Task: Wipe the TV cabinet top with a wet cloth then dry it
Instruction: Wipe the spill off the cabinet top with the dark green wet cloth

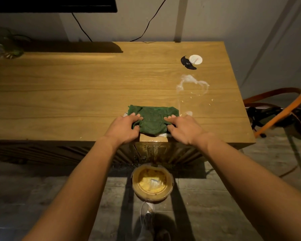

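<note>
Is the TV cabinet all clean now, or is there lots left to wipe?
Not yet; nothing looks finished. The left hand and right hand hold the green cloth at the front edge of the cabinet top, so wiping is in hand. The white spill and black smear on the right sit unwiped. Drying comes after that.

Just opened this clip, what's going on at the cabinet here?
A person is at a wooden TV cabinet top, gripping a green cloth at its front edge, left hand on the cloth's left side and right hand on its right. White foamy smears lie unwiped to the right, with a black object and a white disc beyond them. A bucket of yellowish water stands on the floor below.
</note>
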